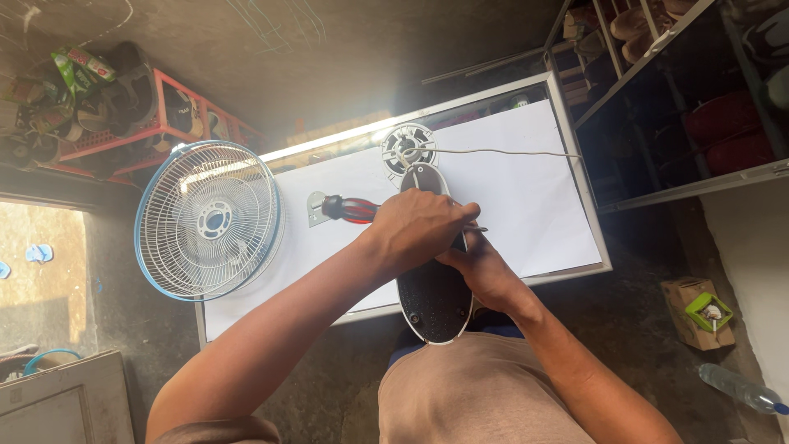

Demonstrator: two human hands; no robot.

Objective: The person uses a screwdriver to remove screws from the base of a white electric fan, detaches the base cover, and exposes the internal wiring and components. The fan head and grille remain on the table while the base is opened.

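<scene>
Two hands meet over an oval fan base (433, 304), dark underside up, its near end over the person's lap and its far end resting on the worktop (534, 197). The right hand (485, 271) cups the base from the right side, fingers curled on its rim. The left hand (419, 230) is closed around a screwdriver with a red and black handle (349, 210), shaft pointing right. Rigid plastic, probably light yet awkwardly long, the base is best gripped by its rim. Beyond the hands sits the round motor housing (408, 148) with a thin cord (509, 152) trailing right. A wire fan guard (209, 220) leans at the far left.
</scene>
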